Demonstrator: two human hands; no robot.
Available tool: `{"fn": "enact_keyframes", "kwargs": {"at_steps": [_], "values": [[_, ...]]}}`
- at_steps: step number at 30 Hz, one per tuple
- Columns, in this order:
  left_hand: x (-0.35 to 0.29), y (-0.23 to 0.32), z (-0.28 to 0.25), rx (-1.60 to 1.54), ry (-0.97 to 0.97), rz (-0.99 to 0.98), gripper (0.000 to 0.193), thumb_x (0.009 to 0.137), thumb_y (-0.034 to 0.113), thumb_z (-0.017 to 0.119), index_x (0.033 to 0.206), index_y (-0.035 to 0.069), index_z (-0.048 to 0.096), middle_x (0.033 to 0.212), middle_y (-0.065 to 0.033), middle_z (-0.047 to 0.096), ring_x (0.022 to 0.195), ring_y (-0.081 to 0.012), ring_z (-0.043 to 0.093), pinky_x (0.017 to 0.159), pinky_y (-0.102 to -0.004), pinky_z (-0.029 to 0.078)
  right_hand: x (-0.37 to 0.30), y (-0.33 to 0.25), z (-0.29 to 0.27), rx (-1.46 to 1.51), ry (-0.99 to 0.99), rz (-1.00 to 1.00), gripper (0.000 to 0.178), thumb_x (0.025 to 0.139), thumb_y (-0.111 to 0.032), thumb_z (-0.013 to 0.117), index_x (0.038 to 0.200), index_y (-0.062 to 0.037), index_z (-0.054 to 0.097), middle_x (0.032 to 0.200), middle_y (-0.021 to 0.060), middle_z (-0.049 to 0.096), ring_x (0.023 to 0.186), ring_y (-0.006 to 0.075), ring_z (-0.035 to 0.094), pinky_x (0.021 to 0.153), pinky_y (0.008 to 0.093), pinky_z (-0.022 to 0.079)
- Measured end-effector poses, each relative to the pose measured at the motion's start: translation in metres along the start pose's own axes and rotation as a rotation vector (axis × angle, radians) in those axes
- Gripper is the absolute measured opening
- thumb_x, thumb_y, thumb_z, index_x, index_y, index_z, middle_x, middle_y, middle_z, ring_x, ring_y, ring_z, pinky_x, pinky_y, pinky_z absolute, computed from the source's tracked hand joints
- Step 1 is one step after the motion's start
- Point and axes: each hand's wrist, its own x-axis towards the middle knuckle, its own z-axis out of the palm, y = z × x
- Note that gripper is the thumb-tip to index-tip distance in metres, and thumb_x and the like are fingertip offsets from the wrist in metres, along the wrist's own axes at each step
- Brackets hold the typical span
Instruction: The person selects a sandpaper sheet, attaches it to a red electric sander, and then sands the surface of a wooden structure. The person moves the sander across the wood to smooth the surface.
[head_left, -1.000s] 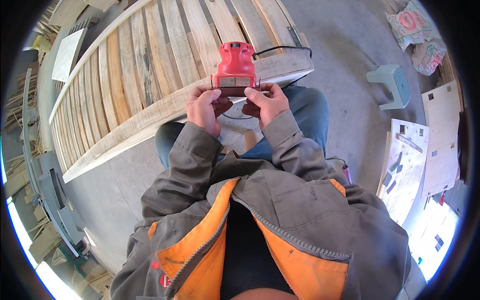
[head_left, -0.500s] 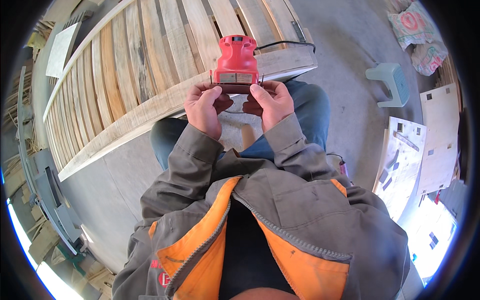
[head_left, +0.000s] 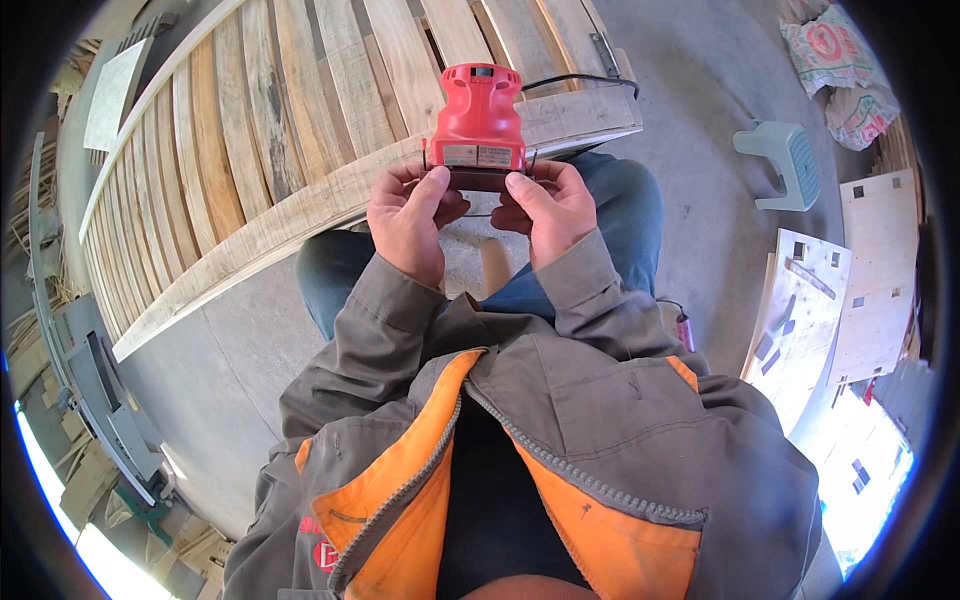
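A red electric sheet sander (head_left: 481,115) rests on the slatted wooden panel's near edge, its label side facing me. Along its near end runs a dark brown strip of sandpaper (head_left: 478,181). My left hand (head_left: 410,222) pinches the strip's left end, thumb on top and fingers curled beneath. At the right end, my right hand (head_left: 552,213) grips it the same way. Thin metal clamp wires stick up at both sides of the sander base. The sander's underside is hidden. A black cord (head_left: 580,79) arcs off to the right over the panel.
The slatted wooden panel (head_left: 265,205) stretches away to the left over my knees. A pale green plastic stool (head_left: 795,165) stands on the floor at right, near printed sacks (head_left: 835,60) and boards with square holes (head_left: 800,310). A grey metal machine (head_left: 95,375) lies far left.
Both hands stay on the sandpaper strip; the right hand has shifted slightly right. The view has shifted a little, and the sander otherwise looks unmoved.
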Motion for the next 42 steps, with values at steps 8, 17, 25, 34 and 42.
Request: {"fn": "enact_keyframes", "kwargs": {"at_steps": [8, 17, 25, 34, 42], "values": [[-0.004, -0.001, 0.002, 0.009, -0.005, 0.034, 0.016, 0.098, 0.008, 0.066, 0.113, 0.004, 0.063, 0.092, -0.005, 0.069, 0.074, -0.0124, 0.066, 0.07, -0.0336, 0.062, -0.003, -0.002, 0.002, -0.02, 0.006, -0.002, 0.038, 0.095, -0.011, 0.072, 0.121, 0.0064, 0.051, 0.102, 0.0174, 0.07, 0.078, 0.0209, 0.073, 0.067, 0.0333, 0.063], [-0.003, 0.001, 0.001, 0.025, 0.008, 0.02, 0.019, 0.095, 0.005, 0.067, 0.112, -0.002, 0.061, 0.099, -0.0114, 0.07, 0.074, -0.017, 0.069, 0.068, -0.0323, 0.061, -0.003, -0.002, 0.002, -0.047, 0.014, -0.007, 0.04, 0.094, -0.011, 0.071, 0.122, 0.0069, 0.05, 0.101, 0.0172, 0.069, 0.075, 0.0203, 0.072, 0.064, 0.0326, 0.062], [-0.001, 0.006, 0.005, 0.091, 0.026, 0.023, 0.016, 0.094, 0.005, 0.067, 0.108, -0.001, 0.062, 0.091, -0.0106, 0.07, 0.072, -0.0166, 0.068, 0.065, -0.0312, 0.06, 0.0, 0.0, 0.002, -0.114, 0.037, -0.01, 0.045, 0.092, -0.016, 0.074, 0.123, 0.0069, 0.05, 0.094, 0.015, 0.07, 0.073, 0.0182, 0.07, 0.06, 0.0313, 0.059], [-0.002, 0.006, 0.006, 0.105, 0.038, 0.052, 0.014, 0.095, 0.007, 0.066, 0.107, 0.001, 0.063, 0.088, -0.0087, 0.071, 0.068, -0.0145, 0.068, 0.062, -0.0305, 0.06, -0.018, -0.001, -0.035, -0.933, 0.122, -0.726, 0.068, 0.075, -0.019, 0.093, 0.128, -0.0017, 0.055, 0.104, 0.0098, 0.064, 0.081, 0.0187, 0.064, 0.065, 0.0306, 0.054], [0.002, 0.004, 0.005, 0.089, 0.025, 0.042, 0.013, 0.095, 0.006, 0.066, 0.106, 0.001, 0.062, 0.086, -0.0089, 0.071, 0.066, -0.0147, 0.068, 0.061, -0.0307, 0.06, -0.01, -0.01, -0.019, -1.189, -0.068, -1.247, 0.057, 0.063, -0.006, 0.092, 0.116, -0.0144, 0.072, 0.111, 0.0063, 0.059, 0.096, 0.0268, 0.06, 0.08, 0.0385, 0.051]]}}
